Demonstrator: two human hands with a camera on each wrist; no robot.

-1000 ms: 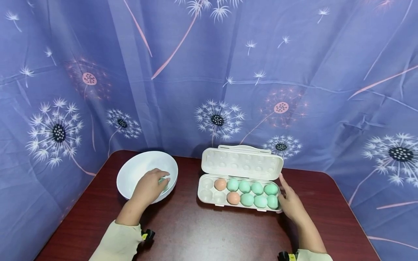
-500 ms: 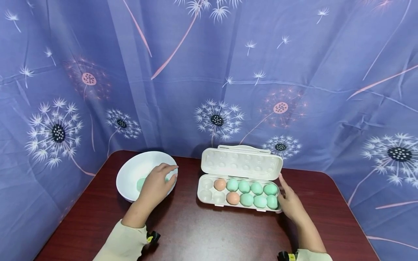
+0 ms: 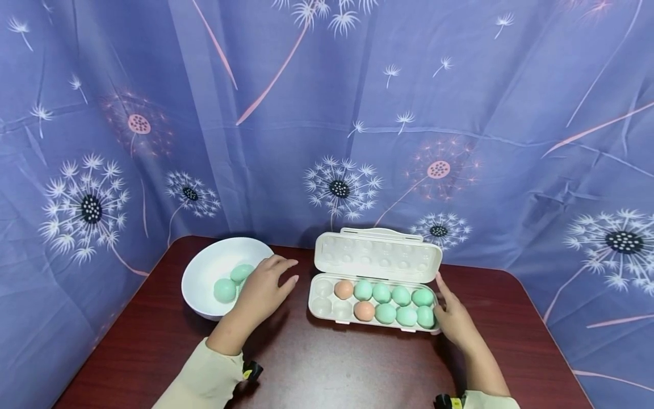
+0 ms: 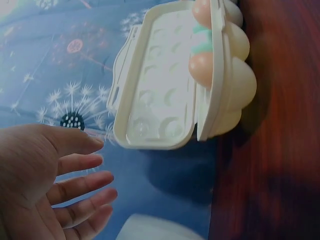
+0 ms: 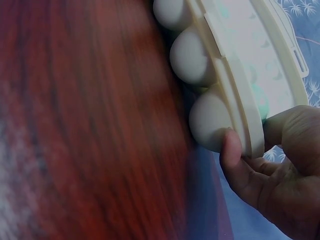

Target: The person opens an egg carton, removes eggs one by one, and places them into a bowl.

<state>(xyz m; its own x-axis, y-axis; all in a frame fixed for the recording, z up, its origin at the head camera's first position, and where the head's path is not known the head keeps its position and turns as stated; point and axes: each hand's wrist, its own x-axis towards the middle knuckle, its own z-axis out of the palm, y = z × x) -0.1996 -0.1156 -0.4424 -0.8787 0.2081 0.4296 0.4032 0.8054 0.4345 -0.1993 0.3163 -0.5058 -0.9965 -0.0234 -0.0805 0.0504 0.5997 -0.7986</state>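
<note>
My left hand (image 3: 261, 291) is above the right rim of the white bowl (image 3: 198, 287), its fingers apart and holding nothing. In the bowl lie green eggs (image 3: 225, 290), partly hidden by this hand. An egg carton (image 3: 342, 321) stands with its lid (image 3: 375, 253) raised. It holds two orange-brown eggs (image 3: 364, 311) and several green eggs (image 3: 385, 313); bare cups show at its left end. My right hand (image 3: 455, 321) holds the carton's right end. In the right wrist view, its thumb lies at the rim and a curled finger (image 5: 231, 147) touches a cup's underside.
The dark red wooden table (image 3: 327, 369) stretches in front of the bowl and carton. Behind it hangs a blue curtain (image 3: 276, 170) with a dandelion print, close to the carton's lid. A black wrist camera (image 3: 252, 371) sits on the left sleeve.
The left hand has risen out of the bowl and moved right, its fingers spreading. Green eggs it was covering now show in the bowl. The right hand and carton have stayed still.
</note>
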